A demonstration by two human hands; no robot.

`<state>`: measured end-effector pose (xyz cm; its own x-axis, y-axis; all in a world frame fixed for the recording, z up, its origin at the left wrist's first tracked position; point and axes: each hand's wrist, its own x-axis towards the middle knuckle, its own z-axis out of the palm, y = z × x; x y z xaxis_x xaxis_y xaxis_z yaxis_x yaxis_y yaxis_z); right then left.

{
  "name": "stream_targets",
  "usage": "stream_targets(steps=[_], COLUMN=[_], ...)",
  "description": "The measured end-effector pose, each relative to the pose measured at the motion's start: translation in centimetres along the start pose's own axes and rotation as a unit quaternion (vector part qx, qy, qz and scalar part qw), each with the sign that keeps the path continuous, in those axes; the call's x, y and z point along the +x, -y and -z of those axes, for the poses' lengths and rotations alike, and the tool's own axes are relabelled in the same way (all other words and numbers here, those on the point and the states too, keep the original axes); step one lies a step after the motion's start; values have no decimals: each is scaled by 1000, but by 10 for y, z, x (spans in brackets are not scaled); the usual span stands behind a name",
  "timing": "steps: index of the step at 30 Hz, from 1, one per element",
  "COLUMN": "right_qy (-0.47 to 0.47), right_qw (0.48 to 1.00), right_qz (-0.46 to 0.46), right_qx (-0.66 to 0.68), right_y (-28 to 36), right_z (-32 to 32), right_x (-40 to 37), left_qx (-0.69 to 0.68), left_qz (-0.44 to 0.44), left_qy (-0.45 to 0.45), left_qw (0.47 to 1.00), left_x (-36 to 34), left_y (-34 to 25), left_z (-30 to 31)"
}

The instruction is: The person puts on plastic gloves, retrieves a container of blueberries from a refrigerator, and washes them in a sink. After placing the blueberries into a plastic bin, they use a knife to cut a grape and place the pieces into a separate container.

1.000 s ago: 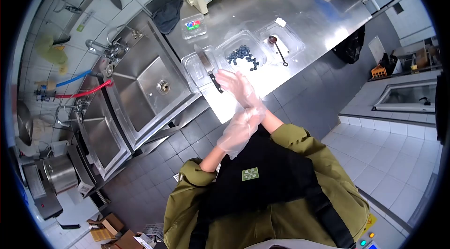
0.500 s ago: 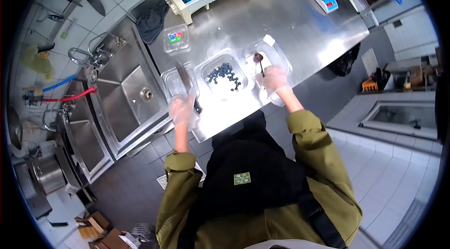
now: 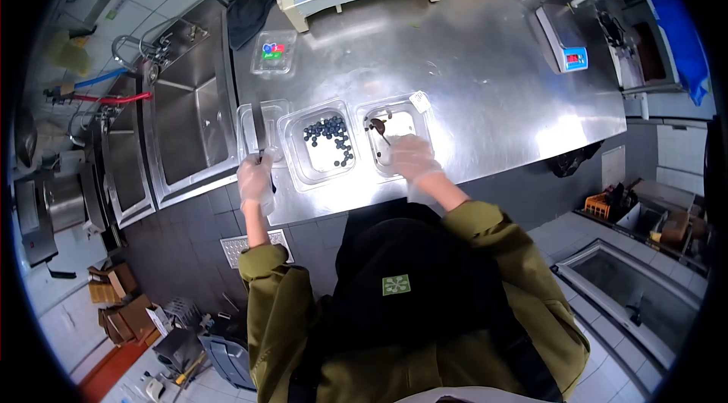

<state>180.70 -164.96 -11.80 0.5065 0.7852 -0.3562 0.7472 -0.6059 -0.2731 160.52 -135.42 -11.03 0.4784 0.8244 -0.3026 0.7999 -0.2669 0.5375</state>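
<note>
Whereas a second ago the two gloved hands were pressed together in front of the chest, they are now spread apart and down at the near edge of the steel counter [image 3: 470, 69].

Far left: sink [image 3: 189, 130], untouched.

Left tub [image 3: 244, 119]: the knife [image 3: 258, 124] lies across it, blade pointing far, handle toward the near rim. The left hand [image 3: 255, 175] has come onto the handle end. Fingers look curled there, but I cannot tell if they have closed on it.

Middle tub [image 3: 292, 153]: holds the blueberries [image 3: 327, 134], loosely scattered, neither hand in it.

Right tub [image 3: 421, 119]: spoon [image 3: 378, 128] inside, bowl far, handle running toward the near rim. The right hand [image 3: 413, 160] has settled on that near rim, just beside the spoon's handle. Holding or only resting, I cannot tell.

Judgement: glove adjusting looks finished. Each hand is now at a tool, with the berries between them.
</note>
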Motion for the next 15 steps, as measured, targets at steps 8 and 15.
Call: stream_targets(steps=[8,15], right_qy=[-317,193], right_qw=[936,864], right_qz=[120,-185], right_qx=[-100,427], right_y=[-5,67], right_z=[101,127], right_x=[4,-45], left_qx=[-300,-163], left_qz=[7,-186], left_qy=[10,110], left_qw=[954,963], left_x=[-96,-159], left_y=[-78,-178], left_z=[32,-39])
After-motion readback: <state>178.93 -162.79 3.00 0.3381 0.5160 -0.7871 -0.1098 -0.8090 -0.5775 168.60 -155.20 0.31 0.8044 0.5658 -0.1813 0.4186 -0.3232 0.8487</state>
